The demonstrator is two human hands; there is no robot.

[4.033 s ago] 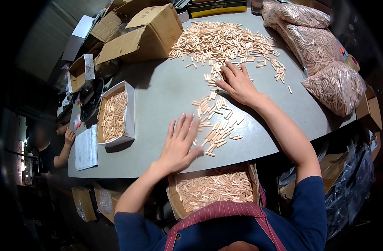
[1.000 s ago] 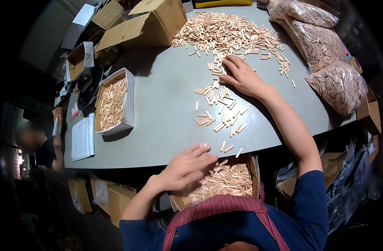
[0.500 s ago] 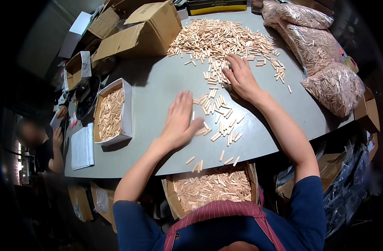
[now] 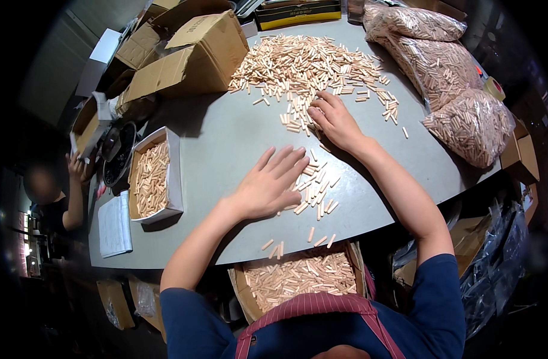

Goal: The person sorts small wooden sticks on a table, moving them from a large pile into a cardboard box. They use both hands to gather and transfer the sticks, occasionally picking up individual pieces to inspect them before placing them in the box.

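Note:
A large heap of short wooden dowels [image 4: 304, 63] lies at the far side of the grey table [image 4: 220, 134]. From it a trail of loose dowels [image 4: 317, 194] runs toward me. My left hand [image 4: 267, 186] is open, palm down with fingers spread, its fingertips over the left side of the loose dowels. At the near edge of the heap, my right hand [image 4: 338, 124] is open too, its fingers slightly bent and touching dowels. What lies under either palm is hidden. Below the table's front edge, a cardboard box [image 4: 240, 293] holds many more dowels.
A white-sided box [image 4: 174, 170] of dowels stands left, beside papers [image 4: 115, 226]. Behind are an open carton [image 4: 209, 60] and a black-and-yellow box [image 4: 298, 14]. Clear bags of dowels [image 4: 468, 125] line the right. At far left, a co-worker's hand [image 4: 76, 167] touches a shallow box [image 4: 88, 128].
My left hand has moved right over the loose dowels, its fingers spreading wider. My right hand stays by the heap. The co-worker's hand has reached the shallow box, which has tilted. The view has shifted slightly.

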